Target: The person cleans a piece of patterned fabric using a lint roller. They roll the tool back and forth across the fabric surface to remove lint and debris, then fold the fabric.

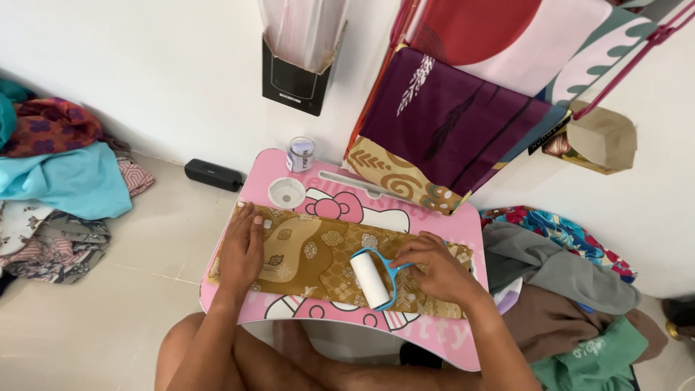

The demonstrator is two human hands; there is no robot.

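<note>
Mustard patterned cloth lies flat on the pink lap table; left hand presses it with fingers spread, right hand grips the lint roller, its handle hidden under the fingers

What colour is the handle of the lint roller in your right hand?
Blue, with a white roll; the lint roller shows clearly in the head view, held by the right hand.

1. My right hand covers the handle of the blue-framed white lint roller; I cannot see the grip.
2. The folded mustard patterned cloth hides most of the pink cartoon-printed lap table, and my left hand covers the cloth's left end.
3. The table's near edge is hidden behind my arms.
4. The teal cloth heap is cut off at the left edge.
</note>
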